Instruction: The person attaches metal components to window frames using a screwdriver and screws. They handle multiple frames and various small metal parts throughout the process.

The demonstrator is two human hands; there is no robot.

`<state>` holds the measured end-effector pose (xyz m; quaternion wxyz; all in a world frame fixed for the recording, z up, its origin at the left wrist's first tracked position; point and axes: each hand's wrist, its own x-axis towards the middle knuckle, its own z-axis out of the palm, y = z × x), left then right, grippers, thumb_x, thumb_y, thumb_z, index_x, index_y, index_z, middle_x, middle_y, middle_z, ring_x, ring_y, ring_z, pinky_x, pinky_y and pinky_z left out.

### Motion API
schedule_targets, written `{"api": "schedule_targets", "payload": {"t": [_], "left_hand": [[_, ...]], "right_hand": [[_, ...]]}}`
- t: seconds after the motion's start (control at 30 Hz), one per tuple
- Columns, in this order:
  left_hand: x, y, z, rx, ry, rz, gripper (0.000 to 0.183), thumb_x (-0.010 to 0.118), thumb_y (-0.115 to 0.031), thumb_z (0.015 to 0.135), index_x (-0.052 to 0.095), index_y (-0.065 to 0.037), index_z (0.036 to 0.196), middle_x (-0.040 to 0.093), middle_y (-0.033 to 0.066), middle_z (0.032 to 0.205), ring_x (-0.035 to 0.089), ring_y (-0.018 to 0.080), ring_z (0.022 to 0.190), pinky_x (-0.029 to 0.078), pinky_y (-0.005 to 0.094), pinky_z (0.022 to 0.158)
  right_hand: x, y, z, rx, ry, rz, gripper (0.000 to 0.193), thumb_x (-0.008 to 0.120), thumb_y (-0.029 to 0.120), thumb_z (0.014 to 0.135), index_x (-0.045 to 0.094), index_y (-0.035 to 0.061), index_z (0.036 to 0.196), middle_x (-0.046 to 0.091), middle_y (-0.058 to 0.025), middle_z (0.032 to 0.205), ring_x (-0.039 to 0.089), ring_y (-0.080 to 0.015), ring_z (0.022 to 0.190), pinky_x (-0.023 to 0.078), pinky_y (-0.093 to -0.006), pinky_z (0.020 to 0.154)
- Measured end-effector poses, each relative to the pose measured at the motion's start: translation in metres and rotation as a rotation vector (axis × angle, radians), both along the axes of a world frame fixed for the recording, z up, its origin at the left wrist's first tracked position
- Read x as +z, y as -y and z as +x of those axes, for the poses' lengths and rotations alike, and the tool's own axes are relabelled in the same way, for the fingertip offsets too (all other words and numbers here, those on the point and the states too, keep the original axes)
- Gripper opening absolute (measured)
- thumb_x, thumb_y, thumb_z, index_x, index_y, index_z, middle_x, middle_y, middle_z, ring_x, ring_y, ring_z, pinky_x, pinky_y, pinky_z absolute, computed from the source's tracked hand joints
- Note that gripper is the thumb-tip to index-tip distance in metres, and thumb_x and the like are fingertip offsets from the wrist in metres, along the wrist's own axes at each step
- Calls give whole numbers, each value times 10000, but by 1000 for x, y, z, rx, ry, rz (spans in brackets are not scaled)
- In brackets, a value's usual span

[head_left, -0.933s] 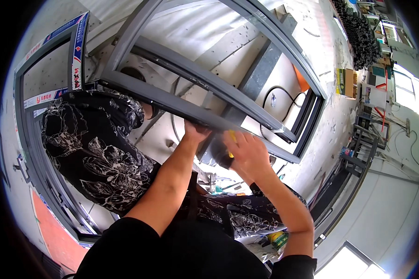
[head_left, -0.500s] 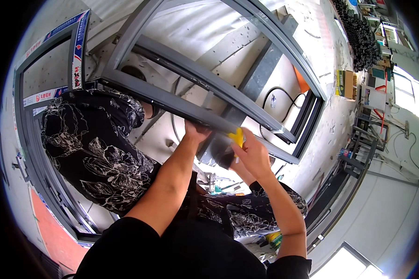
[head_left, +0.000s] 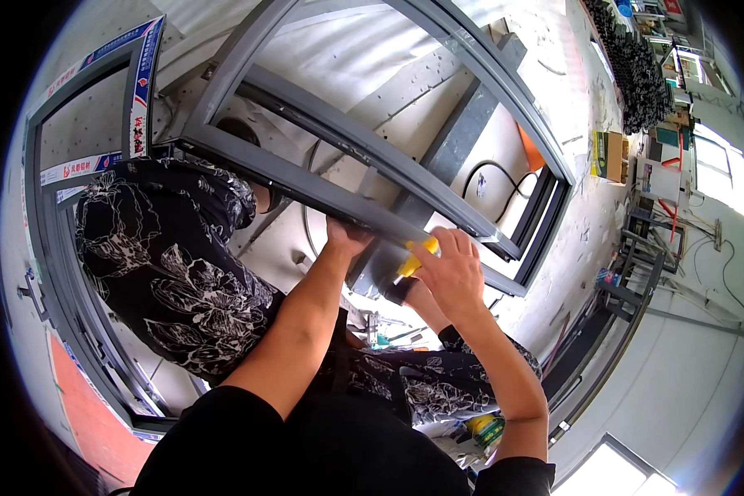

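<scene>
Pale floor (head_left: 587, 215) underlies a grey frame (head_left: 248, 58), near rail (head_left: 306, 181) running ten-to-four o'clock; left grip (head_left: 349, 237) touches it, closure unclear; right grip (head_left: 457, 269), nearer its four-o'clock end, pinches a yellow tool (head_left: 410, 263) at nine o'clock.

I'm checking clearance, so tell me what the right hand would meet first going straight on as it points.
Probably the near bar of the dark-grey metal frame, which the right hand overlaps in view; depth is unclear, so it might pass above.
</scene>
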<state>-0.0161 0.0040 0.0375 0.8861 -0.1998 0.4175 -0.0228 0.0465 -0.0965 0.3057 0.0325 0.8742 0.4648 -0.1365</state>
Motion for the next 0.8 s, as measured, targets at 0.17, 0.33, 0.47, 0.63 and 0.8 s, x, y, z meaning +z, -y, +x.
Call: {"api": "schedule_targets", "payload": {"t": [0.17,0.33,0.47,0.63,0.8], "left_hand": [[4,1,1,-26,-37,4,486,392,-525,890,681,-146,984,700,89,955,665,308,907,525,509,810],[7,1,5,-37,-39,9,472,407,-511,891,683,-133,954,703,89,921,672,300,878,542,486,785],[18,-2,5,-39,-75,16,468,410,-505,892,684,-129,941,704,89,902,675,304,855,549,481,773],[6,0,2,42,35,-5,483,402,-517,893,683,-128,942,704,90,897,676,307,854,550,489,768],[2,3,2,18,4,10,492,389,-523,896,673,-129,974,700,94,939,671,306,886,543,490,790]], "right_hand": [[-17,-7,-5,-575,-429,-127,476,694,204,820,513,89,1245,648,-130,844,629,-367,756,511,-451,700],[-31,6,-3,-1222,-788,429,638,634,195,893,326,67,1437,631,-113,696,604,-129,532,478,-278,522],[-29,22,-7,-560,-403,204,499,621,165,881,469,96,1352,639,-102,741,632,-181,641,493,-316,583],[-8,11,-9,-148,-122,-38,456,681,174,798,563,105,1232,598,-87,826,593,-253,784,487,-378,666],[-12,0,-7,-101,28,-225,523,741,294,736,565,103,1191,587,-83,884,594,-250,838,517,-347,685]]}}
